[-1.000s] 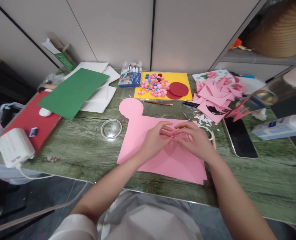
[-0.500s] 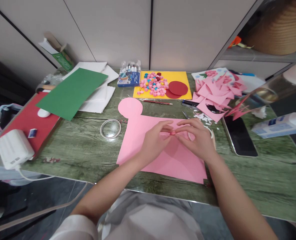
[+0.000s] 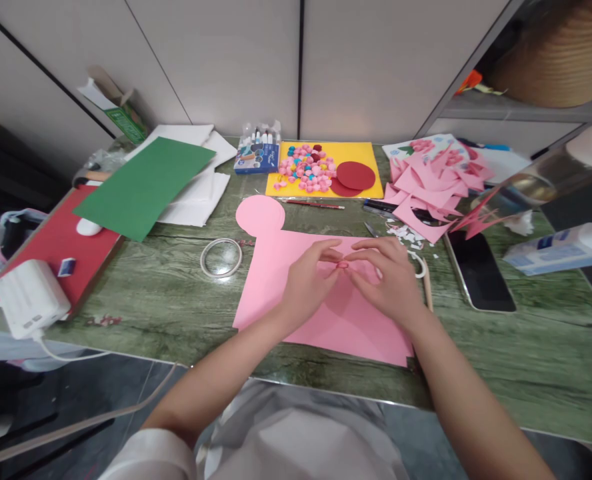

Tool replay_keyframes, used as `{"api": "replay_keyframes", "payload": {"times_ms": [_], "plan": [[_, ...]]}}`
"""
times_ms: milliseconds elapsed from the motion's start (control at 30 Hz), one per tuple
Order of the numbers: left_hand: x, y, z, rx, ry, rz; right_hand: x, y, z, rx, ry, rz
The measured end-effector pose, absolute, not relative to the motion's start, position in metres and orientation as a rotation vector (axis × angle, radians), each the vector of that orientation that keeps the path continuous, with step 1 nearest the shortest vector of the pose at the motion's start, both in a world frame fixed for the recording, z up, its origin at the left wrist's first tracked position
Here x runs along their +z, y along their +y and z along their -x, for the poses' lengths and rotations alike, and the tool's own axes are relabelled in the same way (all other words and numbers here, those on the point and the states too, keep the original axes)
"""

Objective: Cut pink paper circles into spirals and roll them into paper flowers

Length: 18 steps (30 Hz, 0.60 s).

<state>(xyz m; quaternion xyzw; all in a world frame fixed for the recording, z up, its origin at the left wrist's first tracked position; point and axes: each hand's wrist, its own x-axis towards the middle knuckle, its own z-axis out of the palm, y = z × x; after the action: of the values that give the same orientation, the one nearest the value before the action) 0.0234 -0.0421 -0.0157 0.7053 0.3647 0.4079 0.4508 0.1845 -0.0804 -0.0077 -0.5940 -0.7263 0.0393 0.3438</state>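
Note:
My left hand [image 3: 309,283] and my right hand [image 3: 389,280] meet over a large pink paper sheet [image 3: 276,267] on the green table. Both pinch a tiny rolled pink paper piece [image 3: 343,265] between their fingertips. The sheet has a round lobe at its far left corner. A white tape ring [image 3: 221,257] lies left of the sheet. Behind it, a yellow sheet [image 3: 363,157] holds several small pink and blue paper rolls [image 3: 307,168] and dark red discs [image 3: 356,176].
Pink offcuts [image 3: 433,183] pile up at the back right, with a black phone [image 3: 480,271] beside them. Green paper [image 3: 143,183] over white sheets lies back left, a red sheet [image 3: 59,240] and white power adapter [image 3: 30,298] at the left. A pencil [image 3: 313,204] and marker box [image 3: 257,155] lie behind.
Both hands stay together over the pink sheet; the fingertips have shifted slightly while working the small pink roll. The view has barely moved.

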Motion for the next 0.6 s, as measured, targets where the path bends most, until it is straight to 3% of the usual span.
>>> {"api": "replay_keyframes", "payload": {"times_ms": [233,600], "plan": [[-0.028,-0.046,-0.023,1.099,0.878,-2.326,-0.01,-0.082,-0.184,-0.147,-2.017,1.48],[-0.018,-0.051,-0.023,1.246,0.761,-1.982,0.008,-0.086,-0.185,0.097,-1.802,1.403]]}}
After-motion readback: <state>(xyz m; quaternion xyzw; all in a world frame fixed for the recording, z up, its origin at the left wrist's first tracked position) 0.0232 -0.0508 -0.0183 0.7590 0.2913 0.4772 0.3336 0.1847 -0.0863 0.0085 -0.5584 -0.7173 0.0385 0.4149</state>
